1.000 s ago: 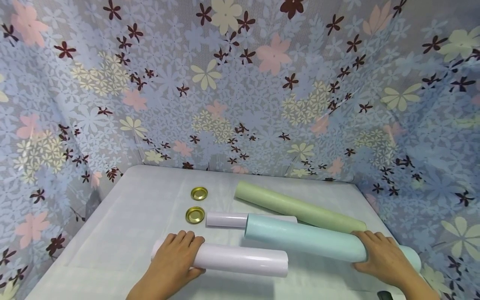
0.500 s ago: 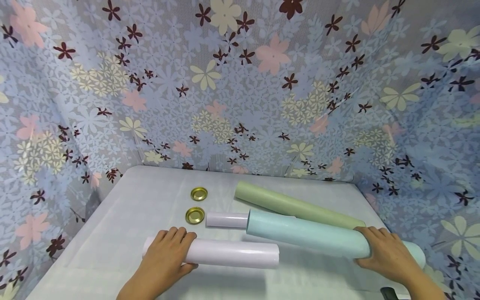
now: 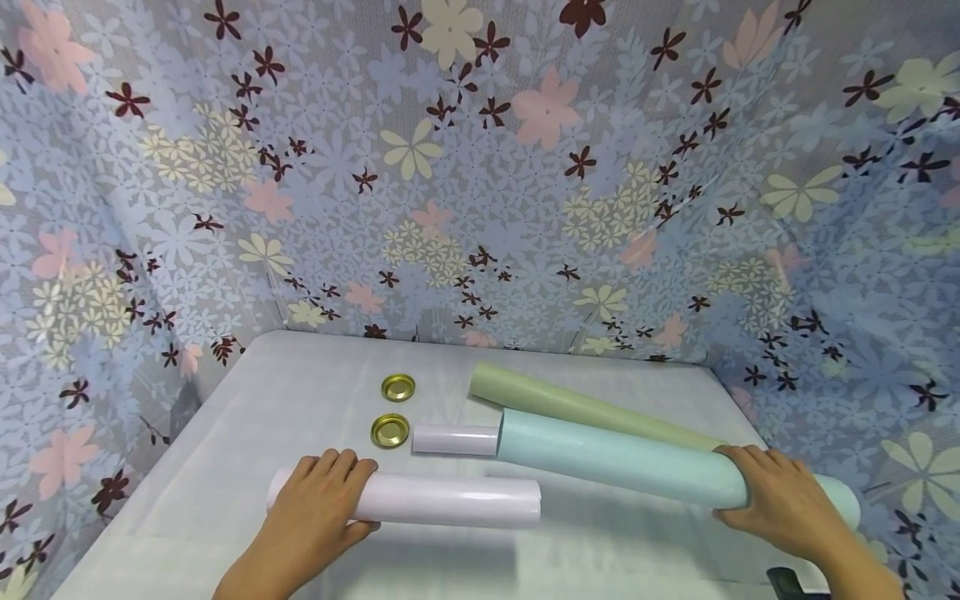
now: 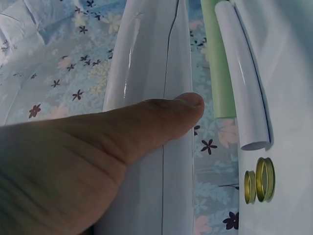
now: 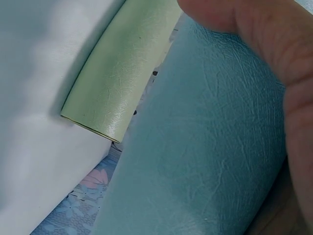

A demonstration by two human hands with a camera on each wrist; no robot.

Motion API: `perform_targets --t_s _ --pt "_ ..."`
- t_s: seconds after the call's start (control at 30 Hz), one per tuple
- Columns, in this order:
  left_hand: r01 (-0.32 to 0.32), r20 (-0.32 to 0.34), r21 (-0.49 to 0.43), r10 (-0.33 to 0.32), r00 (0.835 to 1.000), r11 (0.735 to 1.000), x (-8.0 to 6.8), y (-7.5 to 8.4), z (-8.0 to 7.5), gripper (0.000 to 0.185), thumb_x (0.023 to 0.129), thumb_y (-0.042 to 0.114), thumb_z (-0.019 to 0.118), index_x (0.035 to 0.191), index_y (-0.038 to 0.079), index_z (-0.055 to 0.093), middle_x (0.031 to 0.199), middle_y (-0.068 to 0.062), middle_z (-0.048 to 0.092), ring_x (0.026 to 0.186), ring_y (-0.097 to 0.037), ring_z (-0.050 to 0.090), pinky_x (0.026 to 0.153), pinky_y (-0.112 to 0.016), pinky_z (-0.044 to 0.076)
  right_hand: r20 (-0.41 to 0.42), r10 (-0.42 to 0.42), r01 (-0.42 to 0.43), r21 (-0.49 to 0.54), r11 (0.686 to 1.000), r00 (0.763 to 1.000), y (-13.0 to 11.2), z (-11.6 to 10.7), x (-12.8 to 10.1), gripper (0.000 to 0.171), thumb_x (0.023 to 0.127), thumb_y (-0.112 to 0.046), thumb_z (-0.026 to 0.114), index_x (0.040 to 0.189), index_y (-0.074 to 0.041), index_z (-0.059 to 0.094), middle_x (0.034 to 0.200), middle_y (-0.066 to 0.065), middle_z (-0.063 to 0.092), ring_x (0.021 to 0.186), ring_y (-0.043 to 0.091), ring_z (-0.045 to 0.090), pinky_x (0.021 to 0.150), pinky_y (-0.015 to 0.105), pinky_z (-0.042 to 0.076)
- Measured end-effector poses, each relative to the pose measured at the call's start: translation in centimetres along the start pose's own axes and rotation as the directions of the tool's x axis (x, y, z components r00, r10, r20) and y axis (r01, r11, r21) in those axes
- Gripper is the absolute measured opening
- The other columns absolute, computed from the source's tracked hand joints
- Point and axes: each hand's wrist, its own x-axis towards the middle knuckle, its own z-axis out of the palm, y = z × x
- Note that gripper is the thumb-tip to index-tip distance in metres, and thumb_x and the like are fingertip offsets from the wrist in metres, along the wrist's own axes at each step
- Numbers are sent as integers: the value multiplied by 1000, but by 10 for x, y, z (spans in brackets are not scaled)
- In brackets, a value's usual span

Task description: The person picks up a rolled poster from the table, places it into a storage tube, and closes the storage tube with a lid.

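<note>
Head view: white worktop (image 3: 247, 417) w/ floral curtain (image 3: 480, 167) hung behind and at both sides. L hand (image 3: 318, 500) lies over the left end of a white roll (image 3: 450, 500), fingers (image 3: 337, 468) curled over its top, thumb at the near side, so clamped on the roll. Roll lies flat, roughly crosswise, near front edge. R hand (image 3: 780, 508) grips the right end of a blue roll (image 3: 607, 458); fingers wrapped over top, clamped on it. Blue roll runs diag. from centre to front right; whether its far end rests on or is raised above what lies behind, can't tell. Behind it a green roll (image 3: 570, 404), about parallel, just beside or touching. A shorter white roll (image 3: 453, 439) pokes out left from behind the blue one. Two gold caps (image 3: 392, 429), one behind the other, just left of the short roll's end, well apart from both hands.

L wrist view: thumb (image 4: 161, 120) pressed flat across the glossy white roll (image 4: 156, 54). Other fingers hidden here. Second white roll (image 4: 242, 83), green roll (image 4: 215, 63) and gold caps (image 4: 259, 180) beyond.

R wrist view: part of the hand (image 5: 274, 54) on the blue roll (image 5: 205, 161), textured like leatherette. Green roll (image 5: 122, 83) end alongside, its edge overlapped by the blue one; contact can't be told.
</note>
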Motion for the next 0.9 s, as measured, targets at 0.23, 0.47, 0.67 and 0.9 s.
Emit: perform_targets --t_s 0.23,0.47,0.67,0.9 --pt "21 27 13 -21 999 1000 -2 -5 -3 62 62 50 82 108 16 57 94 3 57 88 -16 51 80 -36 43 0 15 -15 -7 1000 1000 -1 -3 1 86 53 -54 83 121 -10 54 110 16 64 94 41 58 76 62 40" --pt "26 16 37 -26 1000 999 -4 -12 -6 65 60 52 82 108 16 57 95 2 58 88 -16 52 80 -37 44 -26 2 -2 -10 1000 1000 0 -7 1 86 53 -53 83 122 -10 53 111 17 63 94 42 57 75 62 40" --pt "16 -21 48 -15 1000 999 -6 -19 -8 66 60 52 82 109 16 57 95 2 58 88 -17 53 79 -37 44 -35 13 -14 -17 1000 999 1 -9 1 86 53 -52 84 122 -10 53 111 18 63 96 43 56 76 62 40" --pt "8 -48 35 -6 999 999 -6 -27 -13 64 61 49 82 109 14 58 97 0 60 90 -19 55 80 -39 45 -16 30 -30 -11 999 999 4 -13 0 87 54 -53 83 123 -10 53 113 20 62 97 44 55 77 64 39"
